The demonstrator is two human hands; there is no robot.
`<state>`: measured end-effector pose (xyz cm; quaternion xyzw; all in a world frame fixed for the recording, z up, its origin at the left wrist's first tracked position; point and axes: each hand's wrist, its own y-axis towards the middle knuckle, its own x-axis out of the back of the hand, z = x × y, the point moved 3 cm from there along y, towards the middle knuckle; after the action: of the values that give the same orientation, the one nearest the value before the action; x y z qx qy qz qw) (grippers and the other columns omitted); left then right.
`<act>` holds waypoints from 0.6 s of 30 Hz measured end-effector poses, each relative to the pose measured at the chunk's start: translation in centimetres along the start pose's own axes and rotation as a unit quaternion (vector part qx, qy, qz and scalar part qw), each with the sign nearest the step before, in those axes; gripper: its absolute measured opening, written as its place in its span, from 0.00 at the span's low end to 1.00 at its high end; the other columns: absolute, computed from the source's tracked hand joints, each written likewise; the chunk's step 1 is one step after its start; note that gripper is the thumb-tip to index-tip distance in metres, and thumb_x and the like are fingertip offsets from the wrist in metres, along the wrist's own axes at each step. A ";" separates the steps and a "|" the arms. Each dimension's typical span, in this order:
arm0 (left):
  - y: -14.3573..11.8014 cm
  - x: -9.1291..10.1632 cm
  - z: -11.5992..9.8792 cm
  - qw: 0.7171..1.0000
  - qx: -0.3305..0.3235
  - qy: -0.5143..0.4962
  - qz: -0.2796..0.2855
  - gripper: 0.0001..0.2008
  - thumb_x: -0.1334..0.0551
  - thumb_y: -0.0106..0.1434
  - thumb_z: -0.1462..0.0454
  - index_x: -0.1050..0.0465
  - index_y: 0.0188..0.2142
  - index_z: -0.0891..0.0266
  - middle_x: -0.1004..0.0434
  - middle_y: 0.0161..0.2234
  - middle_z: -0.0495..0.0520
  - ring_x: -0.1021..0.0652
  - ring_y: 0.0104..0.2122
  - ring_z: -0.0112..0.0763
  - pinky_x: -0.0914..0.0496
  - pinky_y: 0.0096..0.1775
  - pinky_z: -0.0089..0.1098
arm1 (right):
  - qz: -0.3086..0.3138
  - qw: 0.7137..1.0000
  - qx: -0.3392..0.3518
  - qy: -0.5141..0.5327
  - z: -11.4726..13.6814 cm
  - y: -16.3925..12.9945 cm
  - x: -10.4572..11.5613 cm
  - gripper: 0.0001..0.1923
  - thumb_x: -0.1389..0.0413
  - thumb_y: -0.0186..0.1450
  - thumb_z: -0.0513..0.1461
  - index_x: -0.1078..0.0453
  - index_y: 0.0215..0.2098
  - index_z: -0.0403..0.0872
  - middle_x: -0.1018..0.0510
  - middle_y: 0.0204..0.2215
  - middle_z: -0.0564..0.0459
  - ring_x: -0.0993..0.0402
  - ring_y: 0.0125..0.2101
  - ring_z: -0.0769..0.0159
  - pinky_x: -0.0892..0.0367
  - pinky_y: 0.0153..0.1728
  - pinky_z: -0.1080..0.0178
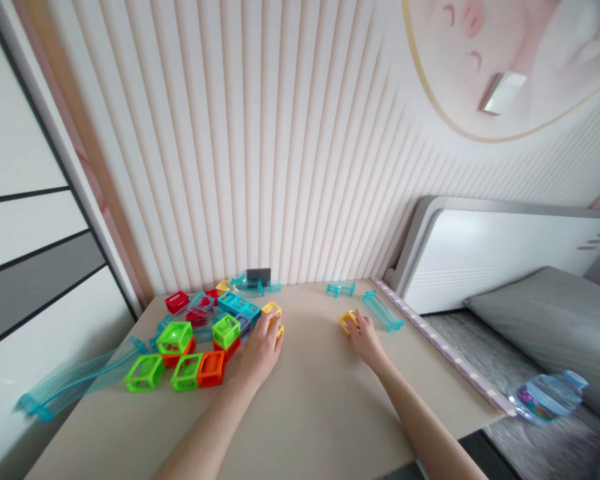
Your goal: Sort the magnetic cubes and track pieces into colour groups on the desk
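My left hand (266,340) is closed on a yellow hollow block (271,309) at the right side of the block pile; more yellow shows at its fingertips, partly covered by them. To the right, my right hand (365,335) grips another yellow hollow block (349,322) low over the table. Close to my left hand stand a row of blue blocks (239,305) and a green block (226,329) stacked on an orange one. A clear teal track piece (383,311) lies just beyond my right hand.
More green blocks (145,372), an orange block (212,369) and a red block (177,302) sit on the table's (305,413) left. A long teal track (80,380) overhangs the left edge. Smaller teal pieces (341,289) lie near the ribbed wall. A bottle (549,398) rests on the bed.
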<state>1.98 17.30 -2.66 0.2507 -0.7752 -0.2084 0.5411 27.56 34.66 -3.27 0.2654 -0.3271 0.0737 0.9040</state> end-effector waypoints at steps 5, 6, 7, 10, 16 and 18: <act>-0.1 -0.1 0.1 1.000 0.007 0.002 -0.014 0.24 0.44 0.64 0.68 0.38 0.60 0.60 0.33 0.55 0.61 0.30 0.58 0.44 0.31 0.59 0.44 | -0.027 0.997 -0.040 -0.053 -1.9 -0.2 2.2 0.31 0.51 0.66 0.52 0.38 0.60 0.41 0.28 0.46 0.40 0.28 0.45 0.51 0.32 0.50 0.49; -0.1 -0.1 0.2 1.000 0.009 0.003 -0.016 0.24 0.44 0.64 0.68 0.38 0.60 0.60 0.33 0.55 0.61 0.30 0.58 0.44 0.31 0.59 0.44 | -0.026 0.997 -0.040 -0.061 -1.9 -0.2 2.3 0.31 0.51 0.66 0.52 0.38 0.60 0.42 0.29 0.47 0.40 0.29 0.46 0.51 0.33 0.51 0.50; -0.1 -0.1 0.3 1.000 0.012 0.006 -0.017 0.24 0.44 0.64 0.68 0.38 0.60 0.60 0.33 0.55 0.61 0.30 0.58 0.44 0.31 0.59 0.44 | -0.023 0.996 -0.039 -0.070 -1.9 -0.2 2.4 0.31 0.50 0.66 0.52 0.37 0.60 0.42 0.29 0.48 0.40 0.29 0.47 0.51 0.34 0.51 0.51; -0.2 -0.3 0.5 0.999 0.026 0.009 -0.016 0.24 0.44 0.64 0.68 0.39 0.60 0.61 0.34 0.56 0.61 0.30 0.58 0.44 0.31 0.59 0.42 | -0.007 0.993 -0.034 -0.110 -1.7 -0.3 2.3 0.29 0.49 0.66 0.51 0.36 0.59 0.42 0.27 0.47 0.41 0.27 0.47 0.52 0.33 0.50 0.53; -0.2 -0.6 0.7 0.999 0.052 -0.006 -0.002 0.25 0.42 0.64 0.67 0.41 0.61 0.60 0.40 0.61 0.62 0.35 0.63 0.45 0.35 0.62 0.43 | 0.003 0.979 -0.022 -0.201 0.4 -1.0 2.6 0.31 0.46 0.66 0.48 0.39 0.63 0.42 0.28 0.50 0.38 0.28 0.49 0.49 0.33 0.51 0.52; -0.3 -0.6 0.8 0.998 0.058 -0.012 0.008 0.26 0.40 0.63 0.66 0.41 0.61 0.60 0.42 0.63 0.62 0.36 0.64 0.47 0.36 0.62 0.44 | -0.019 0.973 0.016 -0.230 2.5 -1.8 2.6 0.33 0.44 0.66 0.48 0.41 0.65 0.42 0.30 0.54 0.36 0.32 0.54 0.45 0.36 0.54 0.47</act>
<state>1.46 17.49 -3.58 0.2728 -0.7942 -0.1622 0.5182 28.73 31.69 -0.80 0.2957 -0.5198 -0.0011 0.8015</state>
